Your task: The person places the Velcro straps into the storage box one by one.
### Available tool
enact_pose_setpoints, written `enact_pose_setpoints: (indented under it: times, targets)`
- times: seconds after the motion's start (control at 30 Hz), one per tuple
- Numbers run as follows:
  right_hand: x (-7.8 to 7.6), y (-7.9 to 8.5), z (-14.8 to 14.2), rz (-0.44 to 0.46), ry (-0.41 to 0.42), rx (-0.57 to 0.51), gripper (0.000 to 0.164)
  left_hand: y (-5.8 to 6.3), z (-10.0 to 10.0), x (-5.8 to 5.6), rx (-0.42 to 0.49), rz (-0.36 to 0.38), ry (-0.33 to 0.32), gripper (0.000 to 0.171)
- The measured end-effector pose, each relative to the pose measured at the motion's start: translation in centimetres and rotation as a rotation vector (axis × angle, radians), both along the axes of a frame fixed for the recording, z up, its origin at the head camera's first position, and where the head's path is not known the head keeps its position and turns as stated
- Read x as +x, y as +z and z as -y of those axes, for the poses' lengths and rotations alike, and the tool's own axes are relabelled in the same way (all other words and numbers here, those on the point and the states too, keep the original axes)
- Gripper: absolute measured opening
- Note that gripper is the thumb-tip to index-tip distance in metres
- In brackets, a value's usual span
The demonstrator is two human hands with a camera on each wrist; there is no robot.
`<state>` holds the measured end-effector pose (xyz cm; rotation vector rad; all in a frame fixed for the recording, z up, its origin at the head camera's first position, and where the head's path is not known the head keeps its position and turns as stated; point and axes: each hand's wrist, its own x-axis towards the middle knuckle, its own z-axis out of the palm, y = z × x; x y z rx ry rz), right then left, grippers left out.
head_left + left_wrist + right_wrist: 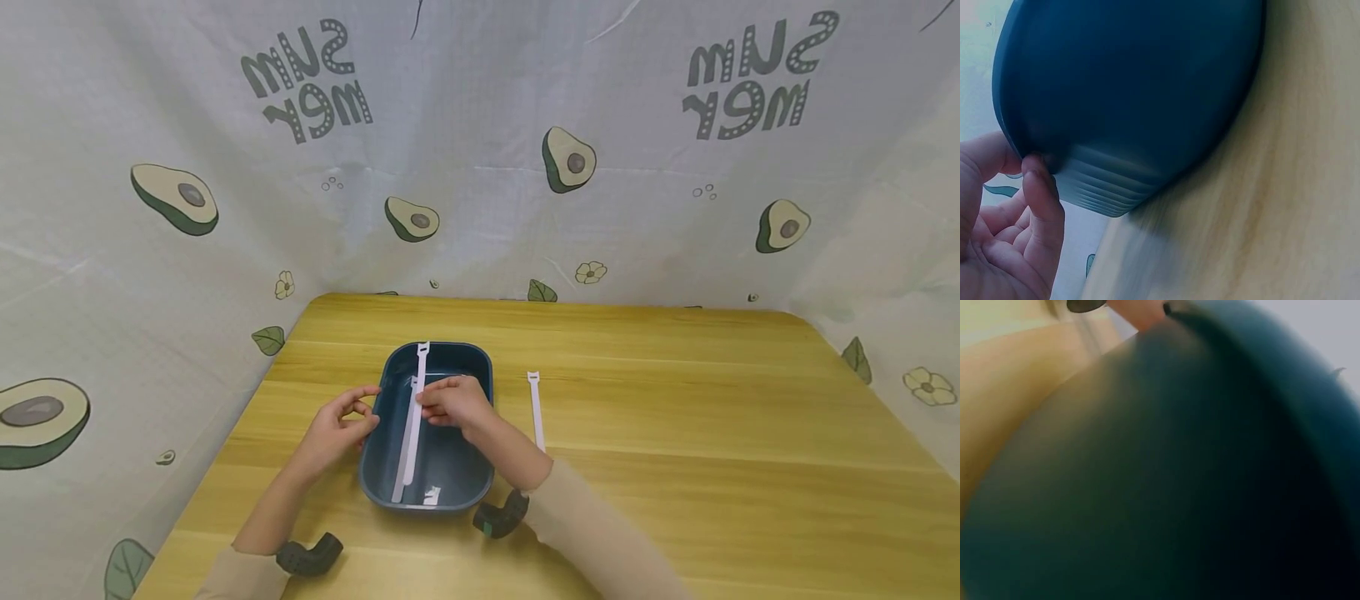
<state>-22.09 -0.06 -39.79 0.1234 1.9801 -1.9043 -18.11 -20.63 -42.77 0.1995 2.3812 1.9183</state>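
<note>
A dark blue rectangular box (450, 467) with rounded corners lies on the table, its inside facing up. My right hand (459, 404) pinches a white hook-and-loop cable tie (414, 442) with a slotted head, holding it lengthwise over the box. Inside, a second white cable tie (401, 475) lies along the left part, partly covered by the held one. At the left rim is my left hand (337, 427), thumb and forefinger curled at the edge. In the left wrist view its fingertips (1036, 167) pinch the rim. The box wall fills most of the right wrist view (1147, 456).
Right of the box, a third white cable tie (536, 408) lies on the wooden table (712, 442), its lower end behind my right forearm. A white cloth (480, 100) printed with avocados hangs around the table. Dark curved wrist devices (309, 557) sit below both wrists.
</note>
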Motion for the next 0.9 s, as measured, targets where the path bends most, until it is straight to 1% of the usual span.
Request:
enact_pose_setpoints:
  times: [0.2,0.47,0.67,0.9]
  targets:
    - [-0.3,-0.3,0.1,0.002,0.007,0.029,0.014,-0.2,0.1,-0.1,0.003,-0.007,0.002,0.041]
    - [-0.6,-0.8,0.2,0.006,0.008,0.029,0.011,-0.1,0.1,-0.1,0.015,-0.017,-0.001,0.041]
    - [-0.6,-1.0,0.4,0.031,-0.002,0.053,0.01,-0.1,0.0,-0.1,0.007,-0.008,0.002,0.042]
    - [-0.7,-1.2,0.5,0.081,-0.012,0.076,0.011,0.0,-0.1,0.0,-0.003,0.017,0.008,0.042]
